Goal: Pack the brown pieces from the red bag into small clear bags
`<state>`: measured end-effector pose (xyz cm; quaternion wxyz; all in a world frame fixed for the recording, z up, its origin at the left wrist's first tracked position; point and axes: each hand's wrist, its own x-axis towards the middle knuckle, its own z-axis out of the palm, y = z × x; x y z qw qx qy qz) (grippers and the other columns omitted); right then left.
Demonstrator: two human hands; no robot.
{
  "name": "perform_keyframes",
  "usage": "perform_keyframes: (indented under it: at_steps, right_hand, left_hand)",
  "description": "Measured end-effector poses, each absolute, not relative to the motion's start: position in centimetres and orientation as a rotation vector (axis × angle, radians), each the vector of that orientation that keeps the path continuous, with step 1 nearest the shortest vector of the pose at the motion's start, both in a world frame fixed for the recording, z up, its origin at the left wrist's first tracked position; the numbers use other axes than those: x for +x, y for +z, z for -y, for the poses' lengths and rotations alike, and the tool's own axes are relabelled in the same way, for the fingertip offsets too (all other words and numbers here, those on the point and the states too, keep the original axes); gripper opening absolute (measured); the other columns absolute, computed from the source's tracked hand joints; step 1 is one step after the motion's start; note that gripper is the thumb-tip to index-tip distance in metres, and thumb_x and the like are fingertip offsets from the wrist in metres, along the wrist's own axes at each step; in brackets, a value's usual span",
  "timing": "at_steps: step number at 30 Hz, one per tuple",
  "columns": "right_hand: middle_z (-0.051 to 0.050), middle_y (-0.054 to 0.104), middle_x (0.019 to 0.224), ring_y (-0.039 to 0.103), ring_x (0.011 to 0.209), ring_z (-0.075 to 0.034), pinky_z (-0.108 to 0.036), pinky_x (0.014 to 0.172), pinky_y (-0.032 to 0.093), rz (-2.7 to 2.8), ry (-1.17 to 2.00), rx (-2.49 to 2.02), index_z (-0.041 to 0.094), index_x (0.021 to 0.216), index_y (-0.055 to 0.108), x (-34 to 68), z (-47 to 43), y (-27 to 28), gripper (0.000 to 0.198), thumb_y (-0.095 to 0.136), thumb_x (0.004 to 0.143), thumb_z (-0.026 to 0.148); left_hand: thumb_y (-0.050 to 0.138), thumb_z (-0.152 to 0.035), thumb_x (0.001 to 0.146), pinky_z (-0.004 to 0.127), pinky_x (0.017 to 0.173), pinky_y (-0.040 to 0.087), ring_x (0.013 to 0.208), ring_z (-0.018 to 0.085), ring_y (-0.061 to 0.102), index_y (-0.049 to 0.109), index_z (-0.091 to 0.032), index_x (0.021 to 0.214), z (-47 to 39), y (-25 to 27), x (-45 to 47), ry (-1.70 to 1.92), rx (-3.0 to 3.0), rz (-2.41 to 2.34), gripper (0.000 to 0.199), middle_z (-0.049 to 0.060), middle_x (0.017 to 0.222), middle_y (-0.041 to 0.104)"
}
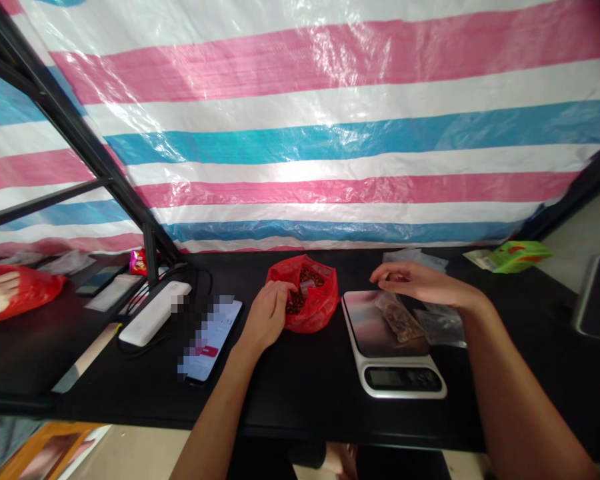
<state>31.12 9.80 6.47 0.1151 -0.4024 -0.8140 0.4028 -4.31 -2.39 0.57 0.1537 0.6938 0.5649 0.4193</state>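
My left hand [270, 310] grips the near left rim of a red plastic bag [320, 310], its fingertips folded over the edge. Small brown beans or nuts [310, 277] lie inside the open bag, with a small pale thing among them. My right hand [415, 280] hovers over the far side of a white digital scale [360, 327], fingers stretched and slightly bent, with nothing visible in them. On the scale's steel plate lies a small clear bag of brown pieces [400, 320]. Clear plastic bags [443, 325] lie beside and behind the scale.
Left of the red bag are a phone [215, 340] and a white power bank [155, 313] with a black cable. A green packet [520, 257] lies at the back right. At the far left another hand [0, 293] touches a red bag [40, 290]. A black metal frame [95, 147] slants overhead.
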Motion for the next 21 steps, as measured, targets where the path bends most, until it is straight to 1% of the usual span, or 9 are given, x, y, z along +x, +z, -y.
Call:
perform_keyframes:
  at_steps: [3,6,9,12,14,18,21]
  right_hand:
    - [-0.005,0.076,0.093,0.066,0.084,-0.024,-0.033,0.071,0.048,2.358,1.178,-1.147,0.025,0.11,0.078,31.3,-10.1,6.2,0.044,0.068,0.091,0.063]
    - [-0.005,0.078,0.099,0.069,0.091,-0.027,-0.035,0.077,0.052,2.333,1.166,-1.134,0.026,0.106,0.08,31.6,-10.3,5.9,0.042,0.069,0.091,0.063]
    - [-0.006,0.08,0.106,0.071,0.099,-0.03,-0.038,0.084,0.054,2.316,1.196,-1.133,0.026,0.106,0.081,31.8,-10.2,5.9,0.042,0.071,0.09,0.063]
    - [-0.004,0.081,0.107,0.072,0.1,-0.03,-0.037,0.084,0.053,2.338,1.225,-1.153,0.028,0.108,0.083,31.8,-10.2,5.9,0.04,0.072,0.089,0.062]
    - [-0.004,0.081,0.102,0.071,0.095,-0.029,-0.036,0.081,0.052,2.37,1.218,-1.169,0.028,0.104,0.084,31.9,-10.1,5.9,0.038,0.072,0.089,0.061]
    - [-0.002,0.073,0.081,0.064,0.077,-0.023,-0.031,0.066,0.045,2.414,1.254,-1.177,0.024,0.088,0.081,31.8,-9.9,6.1,0.041,0.07,0.089,0.063]
    - [-0.002,0.07,0.082,0.062,0.078,-0.022,-0.031,0.068,0.046,2.315,1.305,-1.079,0.021,0.087,0.076,30.9,-9.1,6.8,0.043,0.073,0.088,0.065]
  left_hand:
    - [0.026,-0.04,0.113,0.04,0.1,0.049,0.094,0.021,0.065,0.073,-0.022,0.105,2.4,0.7,-4.3,1.194,2.0,-1.616,0.051,0.006,0.096,0.072]
    - [0.027,-0.039,0.113,0.039,0.097,0.05,0.093,0.022,0.066,0.073,-0.021,0.105,2.3,0.7,-4.3,1.199,2.005,-1.609,0.05,0.006,0.095,0.073]
    - [0.027,-0.039,0.113,0.038,0.093,0.05,0.093,0.022,0.066,0.073,-0.021,0.105,2.3,0.6,-4.3,1.207,2.003,-1.616,0.05,0.006,0.095,0.072]
    - [0.027,-0.039,0.113,0.037,0.092,0.05,0.092,0.022,0.065,0.073,-0.021,0.104,2.4,0.6,-4.3,1.195,2.008,-1.62,0.05,0.005,0.093,0.072]
    - [0.027,-0.039,0.113,0.037,0.092,0.049,0.092,0.021,0.065,0.073,-0.021,0.103,2.4,0.6,-4.3,1.19,2.007,-1.614,0.051,0.005,0.093,0.071]
    - [0.027,-0.04,0.113,0.038,0.094,0.048,0.093,0.021,0.064,0.073,-0.021,0.102,2.5,0.7,-4.3,1.204,1.985,-1.595,0.051,0.006,0.094,0.071]
    - [0.032,-0.046,0.112,0.036,0.092,0.049,0.093,0.021,0.064,0.073,-0.021,0.102,2.5,0.9,-3.9,1.255,1.888,-1.544,0.049,0.006,0.094,0.07]
